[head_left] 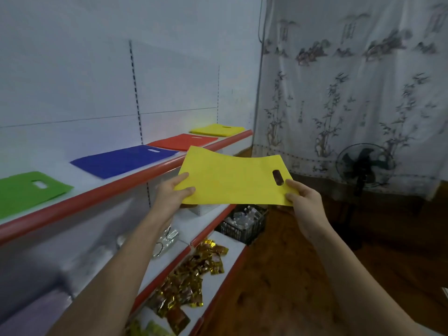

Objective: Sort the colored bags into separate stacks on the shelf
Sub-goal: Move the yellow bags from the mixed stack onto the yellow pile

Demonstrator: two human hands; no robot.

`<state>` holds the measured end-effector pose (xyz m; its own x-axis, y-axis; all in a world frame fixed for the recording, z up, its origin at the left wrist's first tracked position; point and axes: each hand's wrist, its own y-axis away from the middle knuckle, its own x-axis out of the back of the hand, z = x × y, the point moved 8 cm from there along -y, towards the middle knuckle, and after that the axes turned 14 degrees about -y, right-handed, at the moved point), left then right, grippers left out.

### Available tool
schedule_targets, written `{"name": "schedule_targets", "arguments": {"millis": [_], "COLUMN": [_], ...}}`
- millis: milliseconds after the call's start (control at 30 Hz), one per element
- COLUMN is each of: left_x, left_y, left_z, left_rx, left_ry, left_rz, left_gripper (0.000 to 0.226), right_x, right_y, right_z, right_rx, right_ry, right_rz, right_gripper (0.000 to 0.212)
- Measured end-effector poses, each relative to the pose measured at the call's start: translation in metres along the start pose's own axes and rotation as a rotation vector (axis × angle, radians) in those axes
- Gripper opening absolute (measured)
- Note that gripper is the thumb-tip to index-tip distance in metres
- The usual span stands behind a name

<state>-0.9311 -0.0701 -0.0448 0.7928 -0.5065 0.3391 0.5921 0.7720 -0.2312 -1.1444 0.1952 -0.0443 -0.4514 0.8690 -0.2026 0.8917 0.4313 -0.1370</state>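
Before the shelf (pixel 121 183), left hand (pixel 173 192) and right hand (pixel 303 202) pinch yellow bag (pixel 230 180).

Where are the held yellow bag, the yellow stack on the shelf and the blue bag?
held yellow bag (pixel 230 180): head view, middle of its flat face.
yellow stack (pixel 217 130): head view, top bag's centre.
blue bag (pixel 123 160): head view, middle of its upper face.
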Motion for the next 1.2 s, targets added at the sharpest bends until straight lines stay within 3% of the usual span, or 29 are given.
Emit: {"name": "schedule_targets", "arguments": {"millis": [267, 600, 1200], "left_x": [-0.077, -0.154, -0.268], "left_y": [-0.125, -0.236, -0.387], "left_z": [0.005, 0.000, 0.025], "left_rx": [-0.045, -0.033, 0.002], "left_ry": [0.054, 0.065, -0.055], "left_rz": [-0.092, -0.081, 0.219], "left_gripper": [0.057, 0.057, 0.054], "right_x": [0.013, 0.028, 0.033], "right_y": [-0.112, -0.252, -0.541], "right_z": [-0.002, 0.020, 0.040], "right_rx": [0.096, 0.093, 0.077], "right_ry": [0.117, 0.120, 0.148], "right_rz": [0.093, 0.091, -0.234], "right_gripper": [0.041, 0.039, 0.038]}}
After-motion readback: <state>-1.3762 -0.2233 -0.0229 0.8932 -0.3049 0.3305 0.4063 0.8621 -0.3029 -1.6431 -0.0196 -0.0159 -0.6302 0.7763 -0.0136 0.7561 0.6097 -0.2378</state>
